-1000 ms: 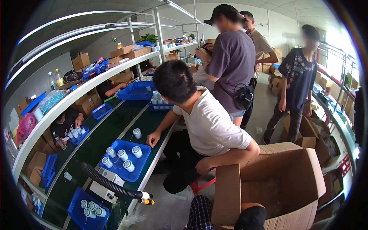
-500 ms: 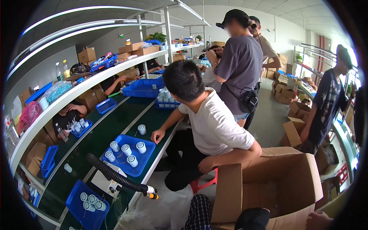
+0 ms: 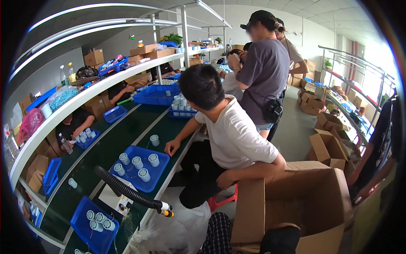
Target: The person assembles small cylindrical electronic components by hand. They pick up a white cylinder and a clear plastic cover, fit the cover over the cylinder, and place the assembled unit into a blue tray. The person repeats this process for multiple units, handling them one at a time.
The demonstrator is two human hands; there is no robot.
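Observation:
Neither of my hands shows in the head view. On the green work table, a blue tray (image 3: 141, 185) holds several white cylindrical parts with thin wires, and one such white part (image 3: 154, 140) stands just beyond it. A seated person in a white shirt (image 3: 237, 131) rests a hand (image 3: 172, 147) on the table edge by that part. Closer in, a second blue tray (image 3: 78, 218) carries more white parts. A flexible black hose (image 3: 127, 191) with a yellow tip reaches over the table edge beside a white box-like device (image 3: 113, 197).
A large open cardboard box (image 3: 249, 211) stands at the lower right, by a red stool (image 3: 226, 198). Dark checked cloth (image 3: 217, 235) and a black rounded thing (image 3: 280, 240) show at the bottom. Standing people (image 3: 264, 76) occupy the aisle. A white shelf (image 3: 84, 101) runs above the table.
The view has shifted slightly. The person in dark clothes at the right has come nearer, toward the right rim. A hand at the lower right edge no longer shows there. The trays look unchanged.

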